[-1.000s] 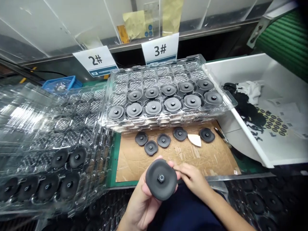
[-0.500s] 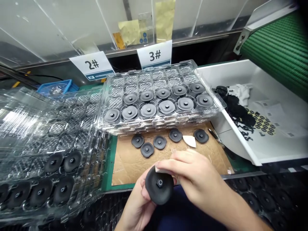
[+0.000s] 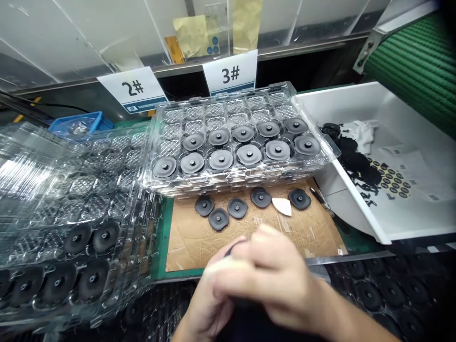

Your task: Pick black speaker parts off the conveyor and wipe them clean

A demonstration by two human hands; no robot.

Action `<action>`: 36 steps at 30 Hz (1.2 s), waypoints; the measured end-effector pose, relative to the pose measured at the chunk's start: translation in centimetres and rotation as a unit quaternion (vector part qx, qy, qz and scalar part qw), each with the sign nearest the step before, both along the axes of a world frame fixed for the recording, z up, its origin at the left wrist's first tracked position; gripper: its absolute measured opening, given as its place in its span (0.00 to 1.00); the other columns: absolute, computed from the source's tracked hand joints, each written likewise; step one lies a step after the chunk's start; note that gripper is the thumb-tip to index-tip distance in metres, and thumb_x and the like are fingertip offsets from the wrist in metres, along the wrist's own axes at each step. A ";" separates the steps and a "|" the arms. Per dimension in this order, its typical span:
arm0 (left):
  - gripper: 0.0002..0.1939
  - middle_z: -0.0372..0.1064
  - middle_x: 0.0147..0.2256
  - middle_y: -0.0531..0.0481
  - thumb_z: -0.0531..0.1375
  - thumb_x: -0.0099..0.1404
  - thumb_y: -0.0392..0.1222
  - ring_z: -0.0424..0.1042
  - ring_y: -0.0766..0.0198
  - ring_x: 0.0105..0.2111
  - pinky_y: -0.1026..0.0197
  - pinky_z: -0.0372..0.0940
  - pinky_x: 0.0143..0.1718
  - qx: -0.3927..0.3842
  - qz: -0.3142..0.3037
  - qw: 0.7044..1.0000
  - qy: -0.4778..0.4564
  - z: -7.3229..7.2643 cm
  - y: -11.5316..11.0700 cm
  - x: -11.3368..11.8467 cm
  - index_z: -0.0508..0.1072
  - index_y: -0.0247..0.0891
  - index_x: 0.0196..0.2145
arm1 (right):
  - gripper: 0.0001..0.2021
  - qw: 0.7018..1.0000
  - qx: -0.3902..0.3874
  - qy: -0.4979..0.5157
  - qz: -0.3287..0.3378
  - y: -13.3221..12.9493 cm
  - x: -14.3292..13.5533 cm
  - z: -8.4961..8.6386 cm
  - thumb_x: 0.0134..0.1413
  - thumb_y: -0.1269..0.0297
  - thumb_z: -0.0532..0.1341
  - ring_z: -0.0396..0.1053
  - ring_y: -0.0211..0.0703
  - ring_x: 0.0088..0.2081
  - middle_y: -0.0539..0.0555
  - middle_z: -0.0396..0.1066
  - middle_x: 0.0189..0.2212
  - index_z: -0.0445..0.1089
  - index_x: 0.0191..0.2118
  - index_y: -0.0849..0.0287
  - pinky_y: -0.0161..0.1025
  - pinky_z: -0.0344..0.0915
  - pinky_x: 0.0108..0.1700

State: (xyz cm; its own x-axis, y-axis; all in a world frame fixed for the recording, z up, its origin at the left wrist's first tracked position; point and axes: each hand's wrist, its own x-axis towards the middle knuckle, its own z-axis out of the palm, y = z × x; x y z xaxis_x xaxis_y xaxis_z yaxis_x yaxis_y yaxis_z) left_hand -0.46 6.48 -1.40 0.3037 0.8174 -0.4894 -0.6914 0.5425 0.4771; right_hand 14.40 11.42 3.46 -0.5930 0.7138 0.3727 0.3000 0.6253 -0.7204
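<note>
At the bottom centre my left hand [image 3: 206,304] is closed on a black rubber disc [image 3: 233,248], of which only a thin dark edge shows. My right hand [image 3: 270,280] lies over the disc and the left fingers, its own fingers curled and blurred; what it holds is hidden. Beyond the hands, several black discs [image 3: 237,208] lie on a cardboard sheet [image 3: 192,247], with a white pointed piece [image 3: 282,206] between two of them. Behind the cardboard, a stacked clear tray [image 3: 231,168] holds two rows of discs with metal centres.
More clear trays [image 3: 117,209] with discs stand at the left, near a blue basket [image 3: 96,122]. On the right a white bin [image 3: 370,218] holds black scraps and a yellow sheet. A pen [image 3: 320,199] lies beside the cardboard. A green belt [image 3: 420,66] is at upper right.
My right hand has moved left and down over the disc, covering its face and centre nut. The white piece at its fingertips is out of sight. The view has shifted slightly.
</note>
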 end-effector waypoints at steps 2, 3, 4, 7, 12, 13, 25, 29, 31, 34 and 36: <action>0.29 0.72 0.46 0.47 0.68 0.44 0.44 0.70 0.51 0.46 0.52 0.57 0.53 0.014 0.026 1.000 0.010 0.2 0.3 -0.4 0.71 0.43 0.47 | 0.14 0.991 -0.089 0.026 -0.093 0.5 0.8 -2.4 0.61 0.69 0.48 0.68 0.38 0.38 0.52 0.72 0.37 0.69 0.44 0.54 0.37 0.63 0.40; 0.31 0.70 0.48 0.47 0.69 0.42 0.45 0.69 0.51 0.46 0.52 0.57 0.54 0.019 0.039 0.999 0.011 0.3 0.4 -0.7 0.70 0.45 0.47 | 0.14 0.980 -0.135 0.018 -0.145 0.5 1.3 -4.0 0.61 0.69 0.49 0.68 0.39 0.40 0.53 0.71 0.39 0.69 0.45 0.55 0.37 0.64 0.42; 0.31 0.69 0.50 0.47 0.69 0.43 0.46 0.69 0.50 0.47 0.52 0.56 0.54 0.018 0.051 0.998 0.012 0.3 0.5 -1.1 0.69 0.47 0.47 | 0.13 0.968 -0.170 0.000 -0.186 0.3 1.7 -5.7 0.60 0.68 0.50 0.68 0.40 0.41 0.53 0.71 0.40 0.69 0.45 0.55 0.38 0.64 0.42; 0.30 0.69 0.49 0.47 0.67 0.45 0.48 0.69 0.50 0.47 0.50 0.54 0.56 0.003 0.062 0.998 0.010 0.2 0.5 -1.9 0.69 0.47 0.48 | 0.11 0.957 -0.215 -0.045 -0.190 -1.4 2.6 -10.8 0.58 0.66 0.53 0.70 0.41 0.36 0.53 0.73 0.34 0.72 0.42 0.55 0.38 0.67 0.38; 0.32 0.67 0.51 0.46 0.68 0.42 0.50 0.68 0.49 0.48 0.50 0.56 0.55 -0.014 0.050 0.999 0.010 -0.1 0.7 -1.3 0.69 0.47 0.48 | 0.11 0.949 -0.239 -0.050 -0.200 -3.0 2.6 -11.7 0.57 0.66 0.54 0.71 0.42 0.34 0.52 0.74 0.32 0.73 0.40 0.56 0.37 0.69 0.35; 0.32 0.67 0.51 0.46 0.68 0.43 0.49 0.68 0.49 0.47 0.50 0.56 0.54 -0.016 0.046 0.999 0.015 -0.1 0.8 -0.9 0.69 0.47 0.48 | 0.11 0.945 -0.236 -0.040 -0.220 -2.7 2.4 -10.4 0.58 0.66 0.53 0.71 0.42 0.37 0.53 0.73 0.35 0.72 0.41 0.56 0.37 0.68 0.37; 0.28 0.68 0.50 0.49 0.65 0.51 0.41 0.68 0.56 0.48 0.57 0.61 0.50 -0.017 0.069 0.996 0.049 -0.5 0.7 -0.6 0.66 0.49 0.50 | 0.10 0.990 -0.135 0.013 -0.040 -1.1 -2.0 -0.3 0.57 0.73 0.53 0.68 0.38 0.35 0.51 0.72 0.35 0.69 0.42 0.59 0.35 0.64 0.39; 0.24 0.71 0.46 0.49 0.65 0.52 0.42 0.66 0.57 0.49 0.61 0.60 0.51 -0.018 0.058 0.997 0.046 -0.1 0.8 0.0 0.69 0.47 0.48 | 0.12 0.990 -0.037 0.033 -0.130 -0.8 -2.0 -0.4 0.57 0.72 0.52 0.67 0.42 0.35 0.56 0.71 0.34 0.67 0.45 0.64 0.40 0.62 0.39; 0.23 0.71 0.46 0.50 0.65 0.50 0.41 0.68 0.58 0.47 0.62 0.62 0.48 -0.020 0.045 0.998 0.038 0.2 0.9 -0.1 0.71 0.48 0.46 | 0.11 0.995 -0.047 0.037 -0.076 -1.1 -1.4 -0.2 0.56 0.74 0.52 0.67 0.40 0.33 0.54 0.71 0.32 0.67 0.44 0.64 0.38 0.62 0.38; 0.26 0.72 0.46 0.49 0.68 0.46 0.40 0.70 0.59 0.44 0.64 0.65 0.44 -0.015 0.040 0.998 0.039 0.1 1.0 -0.7 0.71 0.46 0.45 | 0.11 0.991 -0.122 -0.011 -0.053 -1.8 0.2 0.0 0.56 0.75 0.53 0.67 0.38 0.33 0.51 0.71 0.33 0.67 0.43 0.59 0.35 0.62 0.37; 0.28 0.72 0.45 0.47 0.68 0.45 0.43 0.70 0.59 0.44 0.64 0.66 0.44 -0.014 0.029 0.999 0.024 -0.3 1.1 -0.7 0.71 0.43 0.46 | 0.12 0.982 -0.132 -0.055 -0.121 -1.7 0.8 -0.1 0.56 0.74 0.52 0.66 0.40 0.34 0.52 0.70 0.34 0.67 0.44 0.58 0.37 0.62 0.36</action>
